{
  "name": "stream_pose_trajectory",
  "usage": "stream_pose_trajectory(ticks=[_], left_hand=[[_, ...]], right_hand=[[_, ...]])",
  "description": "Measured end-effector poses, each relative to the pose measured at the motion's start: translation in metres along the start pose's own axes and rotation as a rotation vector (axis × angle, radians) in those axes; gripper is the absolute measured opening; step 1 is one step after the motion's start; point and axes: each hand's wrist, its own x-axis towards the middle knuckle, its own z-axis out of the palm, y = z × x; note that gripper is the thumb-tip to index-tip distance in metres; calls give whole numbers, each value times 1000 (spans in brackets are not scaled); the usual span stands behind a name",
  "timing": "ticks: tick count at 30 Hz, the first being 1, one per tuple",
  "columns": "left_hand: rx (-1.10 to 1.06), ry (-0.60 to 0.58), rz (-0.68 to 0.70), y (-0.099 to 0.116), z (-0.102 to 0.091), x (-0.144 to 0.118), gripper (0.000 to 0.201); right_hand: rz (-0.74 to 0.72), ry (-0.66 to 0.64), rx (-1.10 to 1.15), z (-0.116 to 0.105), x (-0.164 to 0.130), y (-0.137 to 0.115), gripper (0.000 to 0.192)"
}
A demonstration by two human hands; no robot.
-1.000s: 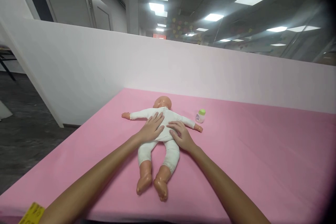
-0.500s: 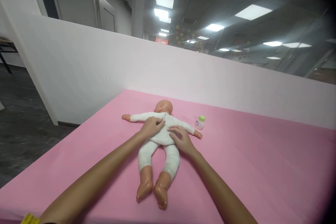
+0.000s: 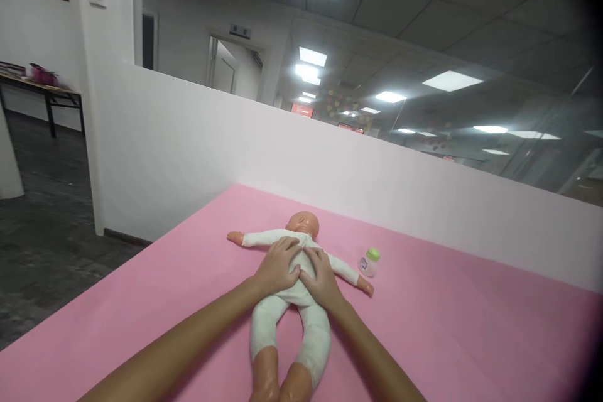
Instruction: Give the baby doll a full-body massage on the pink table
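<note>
A baby doll [image 3: 313,333] with a white cloth body lies on the pink-covered table [image 3: 188,326], its arms spread and its head at the far end. My left hand [image 3: 279,265] rests on the left side of the doll's torso, fingers stretched toward the chest. Opposite it, my right hand [image 3: 321,276] lies on the right side of the torso with its fingers extended. Both thumbs point inward over the belly. Beyond the doll's arm on the right stands a small clear bottle [image 3: 369,263] with a green cap, apart from my hands.
A low white partition [image 3: 330,166] runs behind the table, with glass above it. At the far left, a dark-legged table [image 3: 47,93] with a pink item on it stands on the grey floor. The doll's feet are cut off at the bottom of the view.
The camera view has tilted up. My left hand has opened from a pinch near the doll's chest to lie flat on the torso. My right hand has moved up the torso, closer to the left.
</note>
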Motion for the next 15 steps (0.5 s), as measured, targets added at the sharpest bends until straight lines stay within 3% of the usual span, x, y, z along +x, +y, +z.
stream_pose_trajectory(ticks=[5,9,12,15], left_hand=[[-33,-133,22,-10,-1,-9,68],[-61,-45,-11,-3,-6,-9,44],[-78,26,-18,3,-10,-9,33],[-102,28,23,3,-12,-11,43]], right_hand=[[34,18,49,7,-3,12,32],[32,81,49,8,-1,9,13],[25,135,26,4,-4,5,20],[-11,109,18,-1,-9,6,42]])
